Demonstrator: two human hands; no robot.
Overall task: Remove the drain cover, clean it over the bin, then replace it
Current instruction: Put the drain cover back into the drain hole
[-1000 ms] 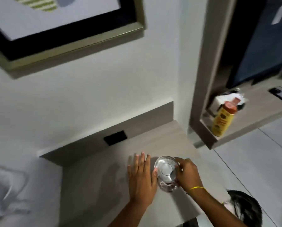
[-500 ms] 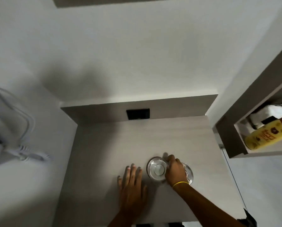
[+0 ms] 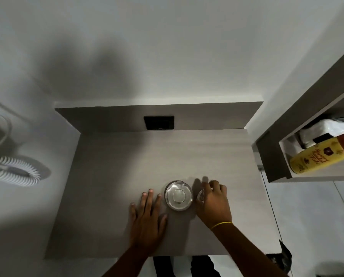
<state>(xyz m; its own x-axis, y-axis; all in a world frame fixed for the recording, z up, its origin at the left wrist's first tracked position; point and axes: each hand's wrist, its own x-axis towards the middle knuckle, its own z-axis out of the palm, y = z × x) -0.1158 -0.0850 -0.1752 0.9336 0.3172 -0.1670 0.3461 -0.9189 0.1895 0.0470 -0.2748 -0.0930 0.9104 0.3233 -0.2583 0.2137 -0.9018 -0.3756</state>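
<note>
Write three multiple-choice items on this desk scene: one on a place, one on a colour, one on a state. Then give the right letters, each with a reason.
1. Where does the yellow bottle lie?
A. On the desk beside the glass
B. In the shelf niche to the right of the desk
C. On the floor under the desk

2. What colour is the band on the right wrist?
A. Yellow
B. Blue
C. Black

3. How is the left hand?
A. Closed round the glass
B. Raised off the desk
C. Flat on the desk, fingers spread

Key: 1 B, the bottle rests on its side in the niche. 2 A, a thin yellow loop shows at the wrist. 3 C, the palm lies on the desk beside the clear glass, holding nothing.
</note>
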